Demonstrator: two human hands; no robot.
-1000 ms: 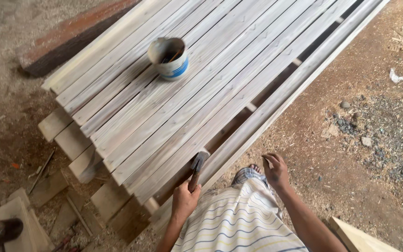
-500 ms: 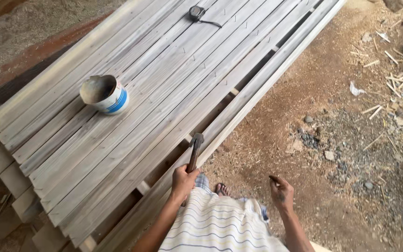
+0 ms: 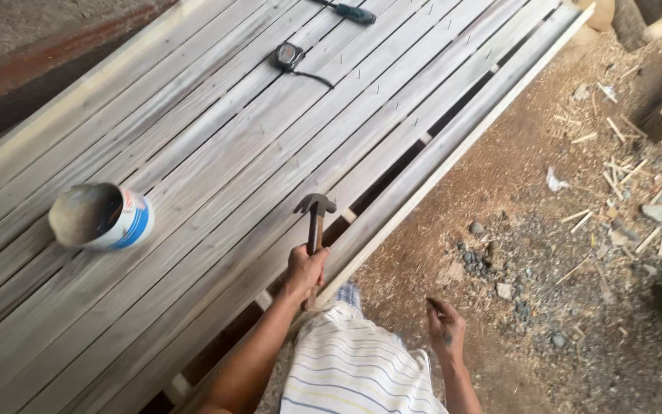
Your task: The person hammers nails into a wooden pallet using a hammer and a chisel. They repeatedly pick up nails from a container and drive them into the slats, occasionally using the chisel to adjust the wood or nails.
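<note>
Raised since the earlier frame: hammer [image 3: 315, 220], head now higher above the slatted wooden platform [image 3: 216, 153], left hand [image 3: 305, 270] clamped on its handle. Right hand [image 3: 446, 330] loosely curled, off the platform's near right edge. Tin can [image 3: 101, 217] at left; tape measure [image 3: 289, 56] far.

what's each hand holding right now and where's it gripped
The left hand holds a hammer by the lower part of its handle, head up. The right hand seems to hold nothing.

the person is wearing a white shirt [image 3: 354, 368] with thin horizontal stripes in blue and yellow; both forearms are showing bare, with no sleeves, gloves or watch reaching them.
</note>
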